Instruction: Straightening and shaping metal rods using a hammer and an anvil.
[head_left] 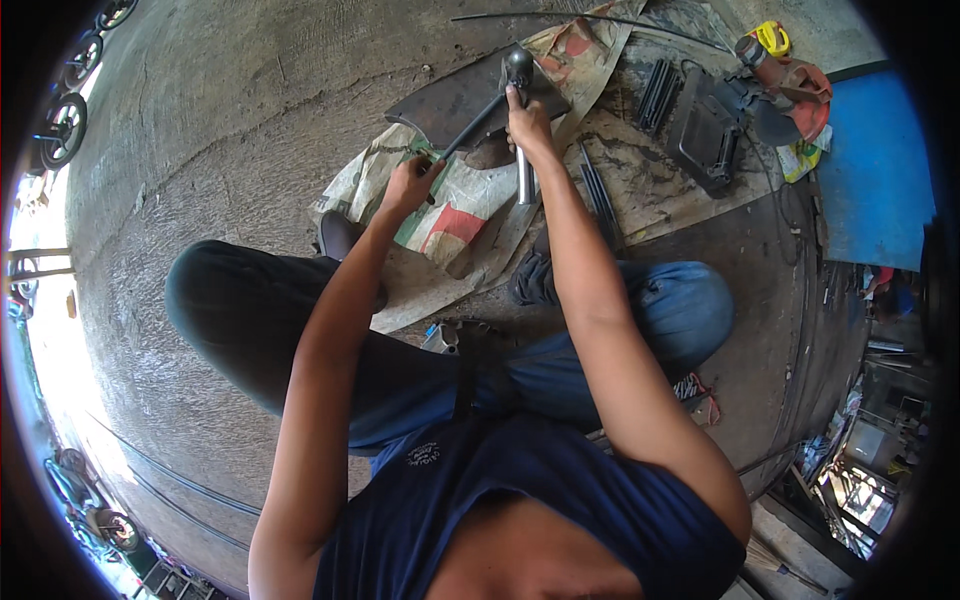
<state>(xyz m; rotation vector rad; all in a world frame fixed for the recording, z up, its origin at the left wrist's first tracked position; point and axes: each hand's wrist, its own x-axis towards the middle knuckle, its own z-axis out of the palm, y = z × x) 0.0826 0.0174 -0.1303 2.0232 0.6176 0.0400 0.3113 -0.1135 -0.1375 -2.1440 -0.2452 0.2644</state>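
My right hand [528, 128] is closed around the handle of a hammer [525, 182], whose rounded dark head points away from me over a dark flat metal plate [425, 103]. My left hand [411, 186] grips the near end of a dark metal rod [470, 130]. The rod slants up and right across the plate, its far end close under the hammer head. Whether hammer and rod touch is hard to see. Beneath the plate lies a printed sack [465, 205], crumpled between my feet.
A red cut-off saw [803, 95] with a dark base [705, 130] stands at the far right. Dark bars [656, 97] lie beside it, and more bars [600, 200] near my right arm. A blue sheet [870, 165] is beyond. A motorcycle wheel [64, 131] shows at the left.
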